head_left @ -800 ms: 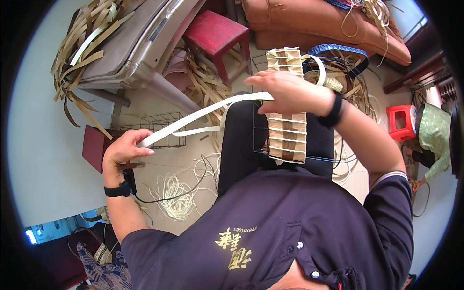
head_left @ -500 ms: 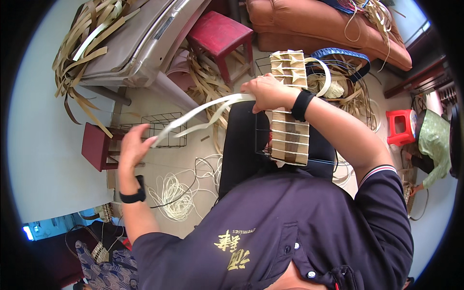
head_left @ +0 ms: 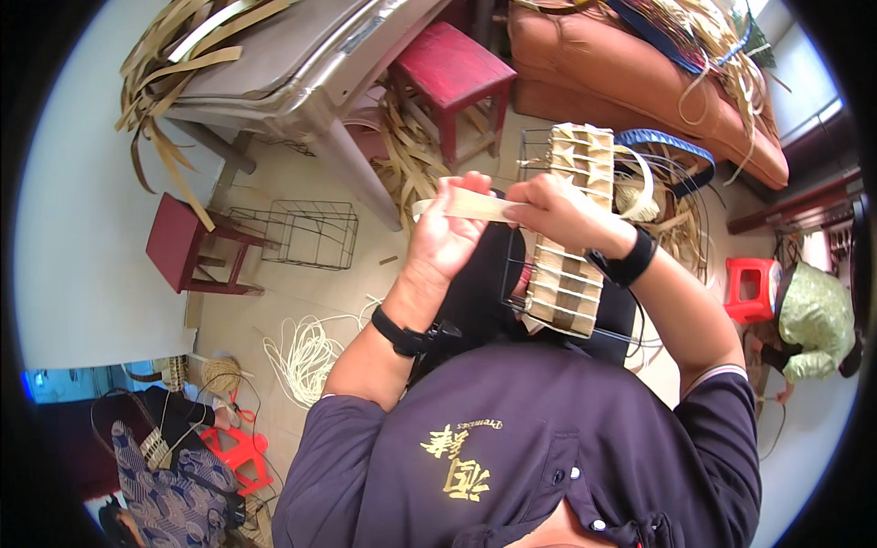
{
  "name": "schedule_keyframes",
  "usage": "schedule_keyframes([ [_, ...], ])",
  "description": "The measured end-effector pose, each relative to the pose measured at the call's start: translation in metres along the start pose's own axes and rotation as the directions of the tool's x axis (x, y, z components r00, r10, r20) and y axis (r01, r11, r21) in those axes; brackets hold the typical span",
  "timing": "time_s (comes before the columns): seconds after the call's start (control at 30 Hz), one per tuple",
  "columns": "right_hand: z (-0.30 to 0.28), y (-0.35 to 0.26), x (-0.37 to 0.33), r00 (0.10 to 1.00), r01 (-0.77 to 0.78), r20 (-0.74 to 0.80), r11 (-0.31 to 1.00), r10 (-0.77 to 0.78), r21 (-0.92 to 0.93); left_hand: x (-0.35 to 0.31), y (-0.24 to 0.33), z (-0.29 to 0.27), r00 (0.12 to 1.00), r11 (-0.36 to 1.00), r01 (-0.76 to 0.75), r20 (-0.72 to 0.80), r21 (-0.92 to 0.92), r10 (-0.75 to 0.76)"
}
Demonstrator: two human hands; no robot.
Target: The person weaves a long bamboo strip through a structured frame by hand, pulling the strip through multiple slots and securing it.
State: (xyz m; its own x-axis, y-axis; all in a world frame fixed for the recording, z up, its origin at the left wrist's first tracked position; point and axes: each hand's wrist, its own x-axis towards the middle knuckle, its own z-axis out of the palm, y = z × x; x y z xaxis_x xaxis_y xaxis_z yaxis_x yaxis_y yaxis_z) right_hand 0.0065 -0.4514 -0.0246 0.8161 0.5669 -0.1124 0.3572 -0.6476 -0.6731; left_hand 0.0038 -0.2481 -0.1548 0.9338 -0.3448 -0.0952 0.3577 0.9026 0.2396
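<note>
Between my two hands stretches a flat cream strip (head_left: 477, 206). My left hand (head_left: 440, 239) is turned palm up, the strip lying across it between thumb and fingers, with a short end sticking out on the left. In a pinch, my right hand (head_left: 559, 208) grips the strip's other part. Under my right hand, a partly woven basket (head_left: 564, 290) on a black wire frame stands on my lap. Tan and brown bands are laced with white cord on it, and folded star-like points cover its far part. A pale loop (head_left: 647, 187) rises at its right side.
A wire frame (head_left: 315, 236) and a coil of white cord (head_left: 306, 363) lie on the floor at left. Around are red wooden stools (head_left: 454, 68), a table (head_left: 274, 68) with hanging strips, and a brown sofa (head_left: 585, 55). Other people (head_left: 818, 310) sit at both sides.
My left hand has come in from the far left to close beside my right hand, turning palm up. The long trailing strip now shows as a short span between them.
</note>
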Motion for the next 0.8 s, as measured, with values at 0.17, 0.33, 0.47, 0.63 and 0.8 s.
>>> schedule_keyframes([
  [0.17, 0.003, -0.011, -0.016, 0.999, -0.009, 0.054, 0.999, 0.007, 0.037, -0.036, 0.104, -0.055, 0.962, 0.939, -0.272, -0.096, -0.211, 0.257],
  [0.33, 0.003, -0.010, -0.017, 0.996, -0.004, 0.086, 1.000, 0.001, 0.030, -0.105, 0.199, -0.066, 0.836, 0.823, -0.534, -0.262, -0.194, 0.482],
  [0.47, 0.002, -0.016, -0.019, 0.993, -0.028, 0.116, 0.999, 0.025, 0.023, -0.166, 0.265, -0.069, 0.736, 0.721, -0.676, -0.197, -0.152, 0.648],
  [0.63, -0.001, -0.008, -0.025, 0.992, -0.035, 0.119, 0.999, 0.034, 0.012, -0.203, 0.317, -0.058, 0.642, 0.644, -0.761, -0.055, 0.075, 0.765],
  [0.8, -0.007, -0.004, -0.029, 0.998, -0.012, 0.061, 0.999, 0.010, 0.038, -0.211, 0.373, -0.036, 0.539, 0.530, -0.830, 0.004, 0.170, 0.842],
])
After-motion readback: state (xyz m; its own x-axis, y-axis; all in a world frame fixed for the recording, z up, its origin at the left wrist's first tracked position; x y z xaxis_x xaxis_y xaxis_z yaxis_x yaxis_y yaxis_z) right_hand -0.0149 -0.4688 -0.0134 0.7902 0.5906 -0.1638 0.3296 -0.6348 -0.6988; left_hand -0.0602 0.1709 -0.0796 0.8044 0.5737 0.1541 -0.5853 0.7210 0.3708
